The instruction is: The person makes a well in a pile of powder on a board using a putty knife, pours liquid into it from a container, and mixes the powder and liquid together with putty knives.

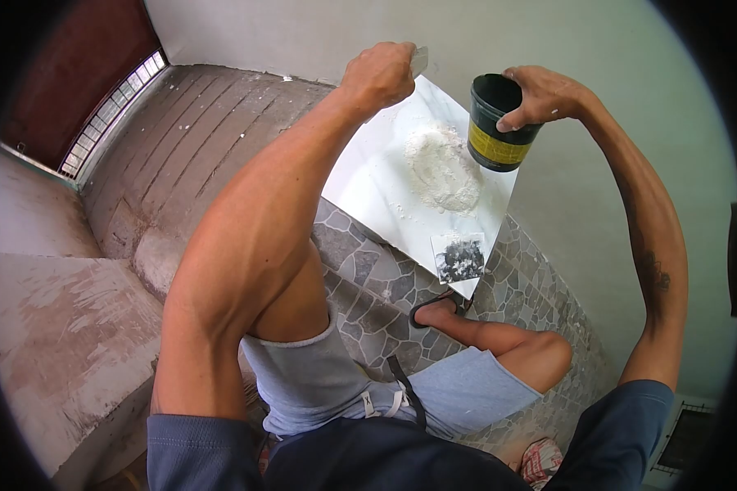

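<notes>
My left hand (pixel 378 78) is closed around a putty knife (pixel 420 60); only its flat grey blade shows past my knuckles. My right hand (pixel 546 92) grips a dark plastic pot (pixel 481 106) with a yellow band, thumb on the near side and fingers at the rim. The pot tilts slightly over the right edge of a white marbled board (pixel 373 159). White powder (pixel 446 176) is spread on that board in a ring with a shallow hollow. At the board's near corner lies a small square piece (pixel 458 259), dark and dusted with white.
Grey stone-patterned flooring (pixel 360 270) runs under the board. My sandalled foot (pixel 438 311) is close to its near corner. A plain wall (pixel 630 164) rises behind and to the right; a rough concrete ledge (pixel 65 327) stands at left. Rough brown flooring (pixel 196 139) extends toward a barred opening (pixel 110 114).
</notes>
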### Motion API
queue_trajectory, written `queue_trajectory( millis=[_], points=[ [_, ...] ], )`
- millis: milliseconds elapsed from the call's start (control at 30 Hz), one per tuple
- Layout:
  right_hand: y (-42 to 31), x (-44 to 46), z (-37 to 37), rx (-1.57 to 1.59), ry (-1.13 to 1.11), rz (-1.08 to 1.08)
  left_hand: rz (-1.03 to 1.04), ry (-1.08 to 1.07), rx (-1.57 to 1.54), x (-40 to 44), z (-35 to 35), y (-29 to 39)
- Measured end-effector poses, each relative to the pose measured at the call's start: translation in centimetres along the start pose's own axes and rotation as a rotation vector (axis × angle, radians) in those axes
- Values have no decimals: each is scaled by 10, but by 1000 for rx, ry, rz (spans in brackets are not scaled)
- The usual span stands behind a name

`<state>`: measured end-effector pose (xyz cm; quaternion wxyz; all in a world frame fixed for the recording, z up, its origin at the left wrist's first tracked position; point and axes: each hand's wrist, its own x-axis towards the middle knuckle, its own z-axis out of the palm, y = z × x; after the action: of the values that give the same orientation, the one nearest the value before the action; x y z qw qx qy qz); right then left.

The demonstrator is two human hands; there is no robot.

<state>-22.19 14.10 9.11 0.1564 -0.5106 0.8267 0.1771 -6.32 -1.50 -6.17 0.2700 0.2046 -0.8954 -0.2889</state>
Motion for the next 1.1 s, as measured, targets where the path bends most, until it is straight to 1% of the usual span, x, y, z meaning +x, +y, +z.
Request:
queue_trajectory(
  millis=[233,333,433,533,633,733,867,967,1033,1100],
  points=[
    [1,-9,-3,62,26,-1,-12,3,-13,-1,-2,0],
    [10,-23,1,133,96,-7,-19,1,-10,0,-2,-3],
    [28,-34,14,195,259,-75,-5,-7,5,1,-3,-5],
    [36,-54,19,208,314,-31,-8,-2,-11,1,-3,-5],
    [41,-82,22,324,366,23,1,-6,-23,0,-3,-4],
    [64,-105,32,415,379,112,43,47,-26,-2,-5,-6],
    [109,-134,64,407,419,256,26,-3,-39,-4,-17,-4],
    [144,-150,99,355,397,347,-26,-73,-70,-8,-26,-1],
    [165,-156,133,306,403,413,-42,-103,-99,-10,-28,-2],
    [186,-156,173,330,380,498,-45,-107,-116,-11,-25,-9]
  ],
)
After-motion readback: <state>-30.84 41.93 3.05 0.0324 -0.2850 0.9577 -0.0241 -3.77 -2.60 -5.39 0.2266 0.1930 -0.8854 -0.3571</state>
